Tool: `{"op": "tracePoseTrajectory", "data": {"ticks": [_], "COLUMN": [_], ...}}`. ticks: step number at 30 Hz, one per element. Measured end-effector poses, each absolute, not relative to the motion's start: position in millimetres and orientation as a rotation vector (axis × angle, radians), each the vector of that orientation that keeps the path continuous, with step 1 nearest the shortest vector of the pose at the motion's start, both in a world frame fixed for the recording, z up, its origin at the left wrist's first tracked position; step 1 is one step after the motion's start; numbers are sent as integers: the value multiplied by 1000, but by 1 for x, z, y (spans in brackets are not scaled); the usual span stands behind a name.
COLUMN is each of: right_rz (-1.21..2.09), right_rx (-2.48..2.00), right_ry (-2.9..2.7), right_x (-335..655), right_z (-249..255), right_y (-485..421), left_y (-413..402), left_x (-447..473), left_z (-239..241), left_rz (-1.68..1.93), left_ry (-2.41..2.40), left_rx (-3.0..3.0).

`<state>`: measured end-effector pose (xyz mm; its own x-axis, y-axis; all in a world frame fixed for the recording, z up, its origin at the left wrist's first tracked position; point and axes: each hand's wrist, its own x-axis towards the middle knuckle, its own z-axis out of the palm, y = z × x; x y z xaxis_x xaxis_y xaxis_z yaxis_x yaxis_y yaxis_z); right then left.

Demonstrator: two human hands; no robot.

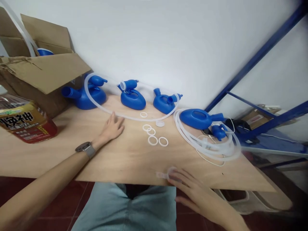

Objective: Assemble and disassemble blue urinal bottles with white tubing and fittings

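My left hand (111, 129) lies on the wooden tabletop, fingers spread, its fingertips by a translucent hose (127, 117). Over the table's front edge, my right hand (190, 187) is slightly blurred with its fingers stretched out. At its fingertips is a clear plastic cap with a strap (165, 175); whether the fingers touch it is unclear. White sealing rings (152, 140) lie mid-table, with a whitish round cap (160, 124) behind them. Along the wall stand blue handled bottles with spouts, one left (90, 98), one central (133, 100), one further right (163, 103).
Another blue bottle (196, 118) rests on coiled hose (192, 141) at the right, beside a small blue spout piece (218, 132). An open cardboard box (55, 70) and a jug of reddish liquid (29, 123) occupy the left. A blue metal rack (255, 61) stands right.
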<state>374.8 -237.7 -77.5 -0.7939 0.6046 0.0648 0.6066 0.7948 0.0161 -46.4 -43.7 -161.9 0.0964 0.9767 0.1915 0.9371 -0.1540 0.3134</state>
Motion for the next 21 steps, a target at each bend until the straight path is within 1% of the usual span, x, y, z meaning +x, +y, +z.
{"op": "tracePoseTrajectory", "data": {"ticks": [3,7,9,11,12,13,14,16,17,18,19,21], "right_rz": [-75,-202,-242,-168,-75,67,262,886,1169,1353,1456,1483], "right_rx": [-1059,-1235,-1137,-918,-780,-758,-860,-1070,-1159,-1219,-1270,-1354], "right_ry": [-2820,-2532,-2395,-2367,-2419,-2546,-2673,-2823,-2807,-2761,-2700,-2587], "right_x": [377,366,350,329,319,309,300,290,288,288,289,294], "right_z": [-124,-149,-164,-190,-207,-225,-244,-278,-293,-305,-316,-330], "right_y": [-232,-245,-266,-287,-293,-296,-294,-280,-270,-261,-253,-246], "left_y": [-46,-48,-49,-48,-47,-45,-43,-39,-37,-36,-35,-36], "left_x": [-45,-43,-41,-40,-41,-42,-43,-46,-48,-49,-49,-48], "left_z": [-158,-157,-157,-157,-158,-160,-162,-167,-169,-170,-171,-169], "left_rz": [526,538,551,545,534,521,514,543,570,602,635,688], "left_ry": [1957,1973,1981,1969,1960,1957,1959,1973,1980,1983,1977,1953], "left_rx": [2244,2222,2225,2257,2275,2287,2293,2303,2310,2321,2336,2370]}}
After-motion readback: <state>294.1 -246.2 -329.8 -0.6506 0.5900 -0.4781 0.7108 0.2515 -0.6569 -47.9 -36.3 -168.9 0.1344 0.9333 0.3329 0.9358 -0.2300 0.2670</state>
